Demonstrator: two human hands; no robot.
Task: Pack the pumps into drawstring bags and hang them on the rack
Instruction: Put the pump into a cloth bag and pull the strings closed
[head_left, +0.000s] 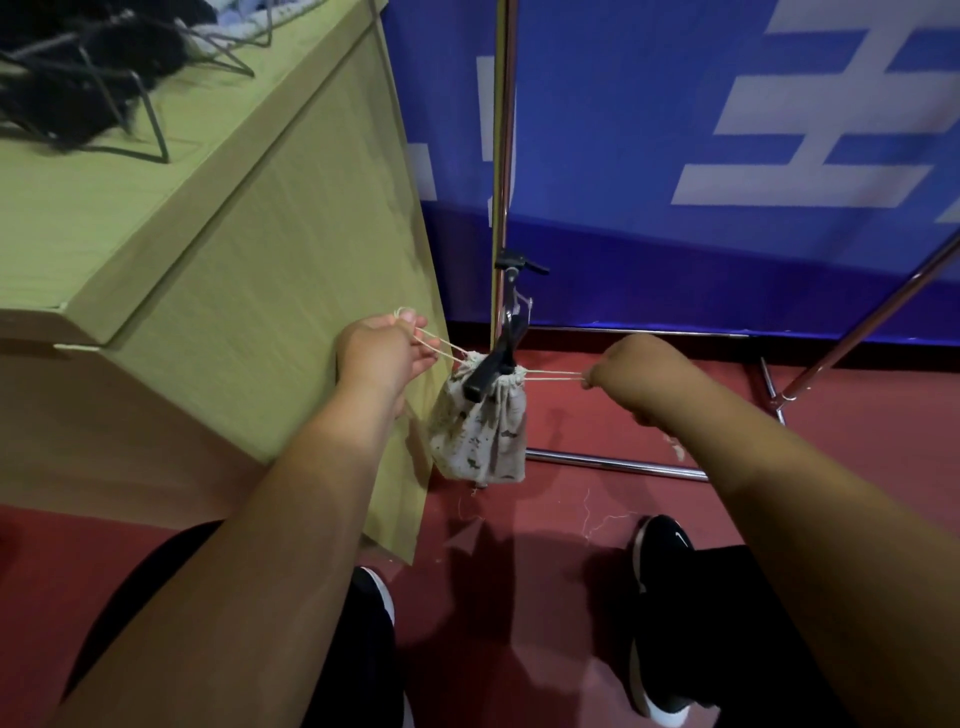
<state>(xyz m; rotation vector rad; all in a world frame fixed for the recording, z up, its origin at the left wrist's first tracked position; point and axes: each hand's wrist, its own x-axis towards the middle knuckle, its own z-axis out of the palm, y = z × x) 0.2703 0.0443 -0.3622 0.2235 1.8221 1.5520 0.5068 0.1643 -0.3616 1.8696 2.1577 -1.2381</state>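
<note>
A small beige patterned drawstring bag hangs in the air between my hands, its mouth gathered tight. A black pump handle sticks up out of the mouth. My left hand pinches the left cord loop and pulls it left. My right hand grips the right cord and pulls it right. Both cords are stretched taut. The chrome rack stands just behind the bag, its upright pole rising to the top of the view.
A light wooden table stands at the left, with black wire hangers and dark items on top. A blue banner hangs behind the rack. The rack's base rails lie on the red floor. My black shoes are below.
</note>
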